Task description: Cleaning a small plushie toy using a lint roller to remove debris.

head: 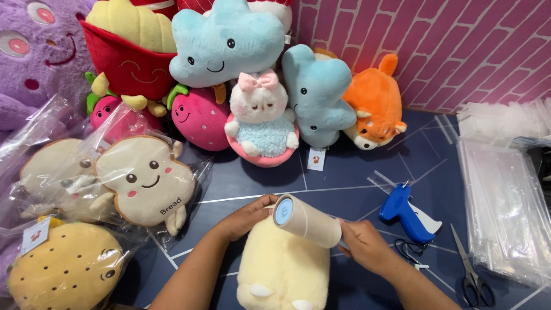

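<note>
A pale yellow plush toy (282, 270) lies on the dark blue floor mat (344, 172) in front of me. A lint roller (307, 220) with a beige sticky roll and a blue end cap rests across the plush's top. My right hand (367, 245) grips the roller's handle end on the right. My left hand (248, 216) lies on the upper left of the plush, its fingers touching the roller's blue end.
Bagged toast and bun plushes (143, 179) lie at left. Unbagged plush toys (261, 123) stand along the back by a pink brick wall. A blue tagging gun (404, 213), scissors (472, 275) and a stack of clear bags (505, 195) sit at right.
</note>
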